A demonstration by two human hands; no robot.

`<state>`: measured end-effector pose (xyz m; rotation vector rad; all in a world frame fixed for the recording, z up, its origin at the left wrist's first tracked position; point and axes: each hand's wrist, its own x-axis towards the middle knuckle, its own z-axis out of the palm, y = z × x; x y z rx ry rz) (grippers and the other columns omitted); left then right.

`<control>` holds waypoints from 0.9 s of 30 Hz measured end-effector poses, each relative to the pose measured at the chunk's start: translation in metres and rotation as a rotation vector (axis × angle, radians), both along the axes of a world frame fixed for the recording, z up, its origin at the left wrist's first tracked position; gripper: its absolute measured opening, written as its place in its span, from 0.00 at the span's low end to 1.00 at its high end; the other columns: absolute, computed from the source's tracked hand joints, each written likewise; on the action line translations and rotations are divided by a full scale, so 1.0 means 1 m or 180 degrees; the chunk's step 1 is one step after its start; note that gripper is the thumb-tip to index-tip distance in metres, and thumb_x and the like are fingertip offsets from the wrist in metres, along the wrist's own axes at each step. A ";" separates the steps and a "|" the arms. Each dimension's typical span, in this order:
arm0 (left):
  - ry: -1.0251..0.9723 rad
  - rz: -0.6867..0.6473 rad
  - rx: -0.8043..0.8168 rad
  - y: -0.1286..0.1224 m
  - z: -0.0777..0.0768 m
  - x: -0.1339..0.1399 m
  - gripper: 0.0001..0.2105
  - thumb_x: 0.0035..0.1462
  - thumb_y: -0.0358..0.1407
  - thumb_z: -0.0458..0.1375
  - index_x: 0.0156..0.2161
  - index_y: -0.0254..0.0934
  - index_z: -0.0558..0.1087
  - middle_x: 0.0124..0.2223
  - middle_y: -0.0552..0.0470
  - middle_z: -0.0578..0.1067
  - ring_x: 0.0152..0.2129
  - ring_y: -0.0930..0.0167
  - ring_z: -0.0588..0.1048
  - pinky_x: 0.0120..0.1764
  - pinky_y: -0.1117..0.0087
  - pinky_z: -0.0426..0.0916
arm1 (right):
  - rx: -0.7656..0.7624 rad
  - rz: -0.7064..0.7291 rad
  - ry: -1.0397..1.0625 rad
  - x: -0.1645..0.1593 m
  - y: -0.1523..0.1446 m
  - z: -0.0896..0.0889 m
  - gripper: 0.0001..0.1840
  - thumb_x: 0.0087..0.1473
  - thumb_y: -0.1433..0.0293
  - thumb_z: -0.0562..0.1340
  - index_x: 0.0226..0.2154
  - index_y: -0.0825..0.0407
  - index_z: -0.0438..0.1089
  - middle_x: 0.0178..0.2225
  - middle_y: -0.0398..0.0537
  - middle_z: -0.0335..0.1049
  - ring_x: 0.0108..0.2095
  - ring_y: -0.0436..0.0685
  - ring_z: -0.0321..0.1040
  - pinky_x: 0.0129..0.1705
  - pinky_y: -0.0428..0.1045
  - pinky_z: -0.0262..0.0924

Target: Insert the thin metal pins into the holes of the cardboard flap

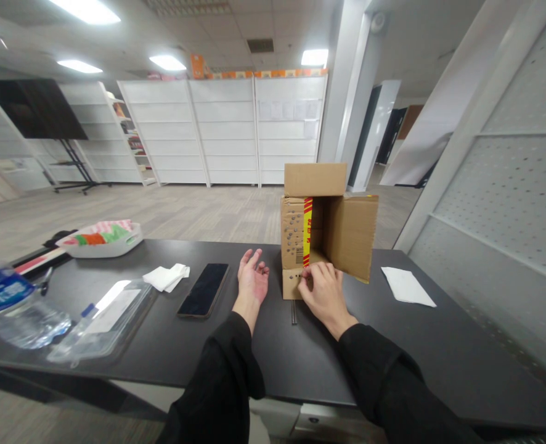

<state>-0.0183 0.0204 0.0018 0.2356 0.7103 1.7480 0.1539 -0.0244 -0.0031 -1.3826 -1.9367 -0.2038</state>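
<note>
A cardboard box (293,246) stands upright on the dark table, its opening facing me and its top and right flaps folded out. Small dark round spots dot its left front panel beside yellow-and-red tape (307,231). My right hand (325,293) is at the lower front flap, thumb and fingers closed in a pinch against the cardboard; whatever they hold is hidden. Left of the box, my left hand (253,280) hovers palm up, fingers loosely curled and apart, holding nothing. A thin metal tool (294,312) lies on the table, poking out below the flap.
A dark phone (203,290) and crumpled tissue (166,277) lie to the left. Farther left are a clear plastic case (109,317), a water bottle (16,308) and a white basket (104,248) of colourful items. A folded white paper (408,286) lies at right, near a perforated partition (513,203).
</note>
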 end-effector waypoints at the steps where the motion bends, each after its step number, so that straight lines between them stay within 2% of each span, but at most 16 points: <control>1: -0.0003 0.0002 0.0001 0.000 0.000 0.000 0.20 0.44 0.27 0.67 0.42 0.44 0.68 0.42 0.56 0.77 0.19 0.82 0.65 0.27 0.75 0.59 | -0.0004 -0.0001 0.0015 0.000 0.000 0.000 0.01 0.55 0.71 0.56 0.32 0.50 0.64 0.34 0.49 0.68 0.41 0.61 0.60 0.45 0.55 0.47; 6: -0.0030 0.0010 0.0004 0.000 0.000 0.000 0.19 0.45 0.27 0.67 0.42 0.43 0.68 0.41 0.56 0.77 0.19 0.81 0.65 0.27 0.75 0.59 | 0.0043 0.0136 0.0195 0.000 -0.002 -0.001 0.02 0.55 0.71 0.56 0.32 0.51 0.64 0.32 0.46 0.70 0.37 0.58 0.63 0.45 0.54 0.46; 16: 0.0015 -0.0011 -0.0002 0.001 -0.001 -0.001 0.21 0.44 0.28 0.68 0.43 0.44 0.68 0.42 0.57 0.77 0.20 0.82 0.65 0.28 0.75 0.60 | 0.0559 0.0486 0.0579 0.001 -0.018 0.008 0.04 0.53 0.74 0.57 0.28 0.50 0.61 0.27 0.42 0.66 0.32 0.55 0.62 0.41 0.52 0.48; 20: -0.0019 -0.0001 -0.0018 0.000 0.000 0.000 0.20 0.45 0.27 0.67 0.43 0.44 0.68 0.41 0.57 0.76 0.20 0.81 0.66 0.27 0.74 0.60 | 0.0431 0.0708 0.0609 0.006 -0.030 0.008 0.05 0.54 0.74 0.56 0.28 0.49 0.60 0.28 0.43 0.65 0.34 0.56 0.62 0.41 0.52 0.49; 27: -0.0043 0.0023 -0.0024 0.000 0.000 0.000 0.19 0.45 0.27 0.67 0.42 0.43 0.68 0.39 0.58 0.76 0.19 0.81 0.65 0.27 0.75 0.60 | -0.0019 0.1014 0.0344 0.016 -0.059 -0.004 0.05 0.55 0.76 0.55 0.30 0.50 0.61 0.29 0.43 0.64 0.34 0.55 0.61 0.40 0.51 0.47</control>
